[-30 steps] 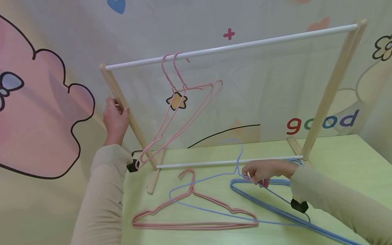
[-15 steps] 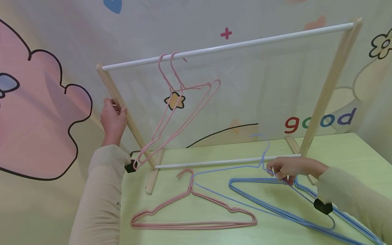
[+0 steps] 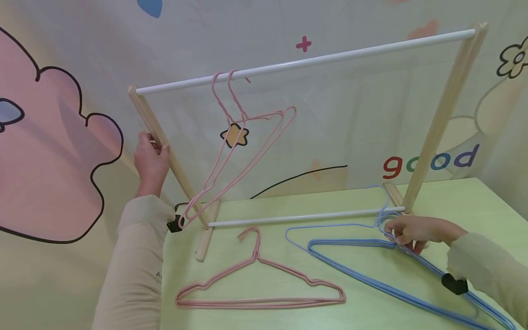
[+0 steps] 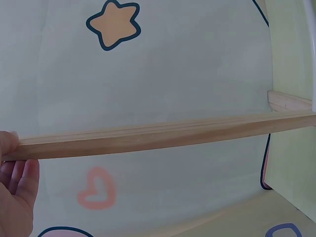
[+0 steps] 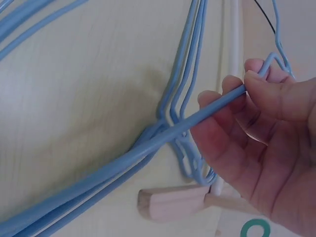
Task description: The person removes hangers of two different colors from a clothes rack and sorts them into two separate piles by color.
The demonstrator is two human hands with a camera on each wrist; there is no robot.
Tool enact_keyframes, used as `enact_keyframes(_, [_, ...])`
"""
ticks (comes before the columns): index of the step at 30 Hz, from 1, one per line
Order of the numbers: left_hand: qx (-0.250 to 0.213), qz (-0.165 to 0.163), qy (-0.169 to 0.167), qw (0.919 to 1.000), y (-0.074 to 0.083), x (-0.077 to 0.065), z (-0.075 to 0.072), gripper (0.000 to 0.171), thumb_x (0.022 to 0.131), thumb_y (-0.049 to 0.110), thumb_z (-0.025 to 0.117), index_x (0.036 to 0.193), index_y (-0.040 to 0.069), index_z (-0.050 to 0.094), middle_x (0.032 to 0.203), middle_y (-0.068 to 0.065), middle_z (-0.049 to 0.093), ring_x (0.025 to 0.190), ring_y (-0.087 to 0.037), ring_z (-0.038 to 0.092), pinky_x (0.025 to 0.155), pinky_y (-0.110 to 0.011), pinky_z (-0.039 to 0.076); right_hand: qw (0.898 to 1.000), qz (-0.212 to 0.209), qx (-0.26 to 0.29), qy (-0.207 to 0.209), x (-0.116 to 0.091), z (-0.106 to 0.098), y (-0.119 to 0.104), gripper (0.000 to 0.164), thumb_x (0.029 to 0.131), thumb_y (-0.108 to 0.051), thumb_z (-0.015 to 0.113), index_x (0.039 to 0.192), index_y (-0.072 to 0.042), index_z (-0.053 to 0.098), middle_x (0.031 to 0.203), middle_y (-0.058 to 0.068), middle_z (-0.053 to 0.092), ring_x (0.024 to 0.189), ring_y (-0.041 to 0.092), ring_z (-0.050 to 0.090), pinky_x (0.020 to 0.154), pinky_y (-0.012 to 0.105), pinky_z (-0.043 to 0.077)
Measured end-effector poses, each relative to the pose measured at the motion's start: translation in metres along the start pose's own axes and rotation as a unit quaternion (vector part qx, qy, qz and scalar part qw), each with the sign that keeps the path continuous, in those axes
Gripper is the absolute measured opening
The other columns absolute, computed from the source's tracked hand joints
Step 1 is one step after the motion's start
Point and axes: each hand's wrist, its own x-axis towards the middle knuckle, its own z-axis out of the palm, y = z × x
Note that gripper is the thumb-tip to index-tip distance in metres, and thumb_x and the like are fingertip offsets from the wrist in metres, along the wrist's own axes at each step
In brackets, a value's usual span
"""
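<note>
My left hand (image 3: 151,160) grips the left wooden post (image 3: 178,170) of a small clothes rack; the left wrist view shows thumb and fingers around that post (image 4: 148,139). Between thumb and fingers, my right hand (image 3: 416,231) pinches the shoulder wire of a blue hanger (image 5: 207,109). This hanger is just over a stack of blue hangers (image 3: 371,280) lying on the table at right, its hook near the rack's lower bar. Two pink hangers (image 3: 243,118) hang from the white top rail (image 3: 330,60). Another pair of pink hangers (image 3: 257,259) lies flat at front.
The pale green table (image 3: 284,318) carries the rack, whose white lower bar (image 3: 297,217) runs behind the lying hangers. Its right post (image 3: 443,114) leans up beyond my right hand. A printed backdrop stands behind.
My right hand has moved right with the blue hanger, from above the lying pink hangers to over the blue stack. My left hand stays on the post.
</note>
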Motion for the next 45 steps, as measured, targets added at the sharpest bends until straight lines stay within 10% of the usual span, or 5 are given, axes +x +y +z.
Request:
enact_keyframes(24, [-0.009, 0.001, 0.003, 1.0000, 0.001, 0.002, 0.002, 0.033, 0.087, 0.013, 0.051, 0.115, 0.001, 0.039, 0.106, -0.019, 0.054, 0.095, -0.029, 0.054, 0.082, -0.042, 0.044, 0.989, 0.142, -0.001, 0.030, -0.014, 0.003, 0.044, 0.012, 0.079, 0.003, 0.044, 0.081, -0.007, 0.049, 0.056, -0.001, 0.041, 0.049, 0.012, 0.042, 0.043, 0.021, 0.038])
enact_keyframes(45, [-0.002, -0.007, -0.008, 0.9999, 0.000, 0.001, 0.000, 0.035, 0.088, 0.016, 0.050, 0.117, 0.002, 0.037, 0.110, -0.019, 0.053, 0.099, -0.029, 0.053, 0.083, -0.041, 0.045, 0.990, 0.104, -0.027, 0.097, -0.010, -0.002, 0.032, 0.006, 0.076, -0.001, 0.050, 0.075, -0.006, 0.046, 0.059, 0.000, 0.045, 0.049, 0.011, 0.041, 0.043, 0.021, 0.037])
